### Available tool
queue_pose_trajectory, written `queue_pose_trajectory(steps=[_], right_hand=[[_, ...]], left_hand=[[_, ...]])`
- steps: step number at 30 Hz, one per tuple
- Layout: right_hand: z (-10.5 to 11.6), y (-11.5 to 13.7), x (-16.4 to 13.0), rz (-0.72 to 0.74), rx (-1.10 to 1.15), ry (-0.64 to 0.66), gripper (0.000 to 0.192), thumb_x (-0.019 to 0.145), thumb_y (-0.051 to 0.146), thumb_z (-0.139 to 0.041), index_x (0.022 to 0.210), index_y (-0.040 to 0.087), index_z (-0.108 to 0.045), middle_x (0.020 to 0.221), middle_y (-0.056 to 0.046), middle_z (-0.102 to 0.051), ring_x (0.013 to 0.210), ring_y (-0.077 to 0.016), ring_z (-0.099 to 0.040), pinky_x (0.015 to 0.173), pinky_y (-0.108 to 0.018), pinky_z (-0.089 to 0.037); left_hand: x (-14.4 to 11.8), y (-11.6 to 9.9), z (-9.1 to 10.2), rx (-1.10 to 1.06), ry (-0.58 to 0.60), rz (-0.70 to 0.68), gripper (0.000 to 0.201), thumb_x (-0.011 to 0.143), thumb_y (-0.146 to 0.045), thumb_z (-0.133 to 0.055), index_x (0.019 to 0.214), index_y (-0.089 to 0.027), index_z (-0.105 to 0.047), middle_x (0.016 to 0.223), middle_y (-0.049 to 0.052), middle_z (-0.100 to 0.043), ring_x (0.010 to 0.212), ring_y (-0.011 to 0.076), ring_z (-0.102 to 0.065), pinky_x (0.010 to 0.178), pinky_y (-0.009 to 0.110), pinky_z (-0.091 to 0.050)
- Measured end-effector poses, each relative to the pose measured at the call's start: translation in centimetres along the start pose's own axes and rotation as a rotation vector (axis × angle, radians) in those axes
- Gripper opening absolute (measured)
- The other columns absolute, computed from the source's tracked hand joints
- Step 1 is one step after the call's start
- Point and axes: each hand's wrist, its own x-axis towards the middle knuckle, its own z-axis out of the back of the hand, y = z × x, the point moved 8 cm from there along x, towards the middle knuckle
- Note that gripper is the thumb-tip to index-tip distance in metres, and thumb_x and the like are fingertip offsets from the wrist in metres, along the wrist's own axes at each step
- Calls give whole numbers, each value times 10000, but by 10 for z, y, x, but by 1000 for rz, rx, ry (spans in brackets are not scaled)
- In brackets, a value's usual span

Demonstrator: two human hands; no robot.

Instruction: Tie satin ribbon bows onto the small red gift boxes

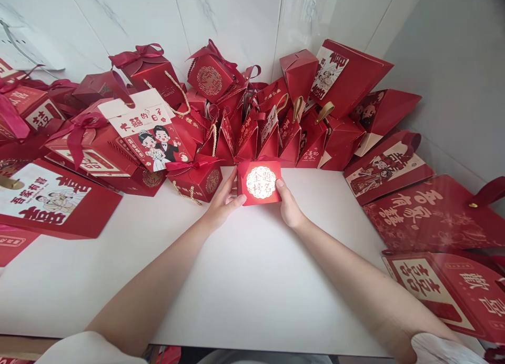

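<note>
Head view shows your white table (pixel 252 280), with red gift boxes (pixel 244 117) heaped along its far edge and bags (pixel 434 211) down its right side, so the middle stays free for your hands. You hold a small red box (pixel 259 182) near the far edge, upright, its round label facing you. Your left hand (pixel 223 202) and right hand (pixel 289 206) press its sides, fingers wrapped around it.

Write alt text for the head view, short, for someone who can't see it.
Two bare hands, left hand and right hand, grip the sides of a small red gift box with a round white label, standing on a white table. Piles of red gift boxes and bags, some with ribbons, ring the table against a white wall.
</note>
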Motion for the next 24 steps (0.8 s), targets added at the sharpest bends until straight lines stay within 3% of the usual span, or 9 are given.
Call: queue_pose_trajectory(steps=[24], right_hand=[[-1,3,-1,0,-18,-3,582,991,628,-342,1456,289,-426,1457,0,-509,1372,-243,-437,1184,-434,-314]], left_hand=[[-1,-4,-2,15,9,-11,683,866,-479,-625,1488,-322,-391,1513,69,-451,1319,324,-481,1104,454,-384]])
